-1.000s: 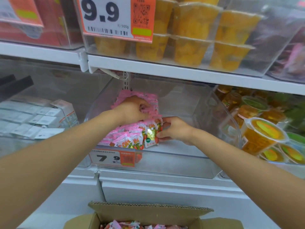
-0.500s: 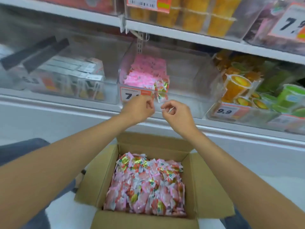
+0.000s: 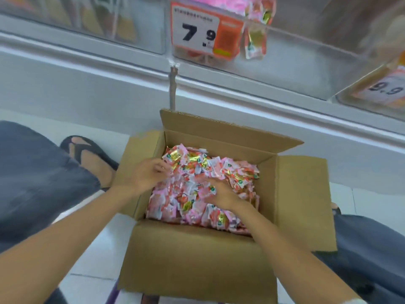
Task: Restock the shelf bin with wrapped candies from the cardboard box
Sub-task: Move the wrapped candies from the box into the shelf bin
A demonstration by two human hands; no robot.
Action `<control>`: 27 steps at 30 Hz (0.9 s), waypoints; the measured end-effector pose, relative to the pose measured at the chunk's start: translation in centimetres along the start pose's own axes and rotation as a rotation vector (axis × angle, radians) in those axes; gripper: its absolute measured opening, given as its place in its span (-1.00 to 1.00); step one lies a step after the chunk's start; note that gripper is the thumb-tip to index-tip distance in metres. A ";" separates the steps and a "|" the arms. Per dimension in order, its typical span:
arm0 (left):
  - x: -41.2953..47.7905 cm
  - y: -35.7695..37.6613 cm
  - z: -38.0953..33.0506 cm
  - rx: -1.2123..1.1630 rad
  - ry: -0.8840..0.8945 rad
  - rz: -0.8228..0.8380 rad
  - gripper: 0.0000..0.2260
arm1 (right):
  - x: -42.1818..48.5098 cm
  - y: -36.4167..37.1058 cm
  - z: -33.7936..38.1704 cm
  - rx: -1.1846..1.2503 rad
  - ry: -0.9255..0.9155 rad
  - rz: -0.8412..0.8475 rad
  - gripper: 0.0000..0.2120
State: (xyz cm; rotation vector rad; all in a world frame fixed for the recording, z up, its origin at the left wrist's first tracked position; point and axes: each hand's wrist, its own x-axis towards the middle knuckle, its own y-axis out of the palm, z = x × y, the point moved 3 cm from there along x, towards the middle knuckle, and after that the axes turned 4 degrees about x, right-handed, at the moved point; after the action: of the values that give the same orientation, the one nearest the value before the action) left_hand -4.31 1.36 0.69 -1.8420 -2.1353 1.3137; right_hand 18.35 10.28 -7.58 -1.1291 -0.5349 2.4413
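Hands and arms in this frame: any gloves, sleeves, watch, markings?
Both bare: left hand and right hand show no gloves, rings or watch; no sleeves on the forearms. A pale strip crosses the right arm at the bottom frame edge, possibly a sleeve hem, cannot tell.

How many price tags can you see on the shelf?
2. The 7.9 tag is on the clear bin above the cardboard box; the blurred 9.9 tag is on the next bin to the right. Others may be out of view.
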 end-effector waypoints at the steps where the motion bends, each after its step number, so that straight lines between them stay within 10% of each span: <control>1: 0.0 0.0 0.4 -0.001 -0.005 0.008 -0.87 | 1.3 1.3 0.6 0.020 -0.007 0.008 -0.30; 4: 0.3 0.0 2.2 -0.002 -0.059 0.044 -0.85 | 4.6 4.7 1.2 -0.111 0.023 -0.074 -0.26; 8: 0.7 -0.1 2.8 -0.030 -0.099 0.029 -0.81 | 6.1 5.7 0.8 -0.251 -0.032 -0.264 -0.68; 13: 0.6 1.4 1.6 -0.129 -0.122 0.087 -0.86 | 4.0 3.8 0.0 0.259 0.026 -0.273 -0.97; 18: -0.4 2.7 1.3 -0.243 -0.187 0.160 -0.89 | 4.2 5.4 1.6 0.365 0.213 -0.145 -0.50; 22: -0.7 2.5 2.7 -0.307 -0.251 0.154 -0.92 | 4.9 7.4 3.0 0.436 0.294 -0.203 -0.92; 27: -1.1 4.4 1.9 -0.528 -0.410 0.417 -0.66 | 0.3 5.1 5.7 0.444 -0.033 -0.235 -0.83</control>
State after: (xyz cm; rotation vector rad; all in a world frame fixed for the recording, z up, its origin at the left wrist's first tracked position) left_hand -1.48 -0.85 -2.61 -2.5209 -2.6013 1.3928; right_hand 12.75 5.09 -6.89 -0.7944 -0.1114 2.2244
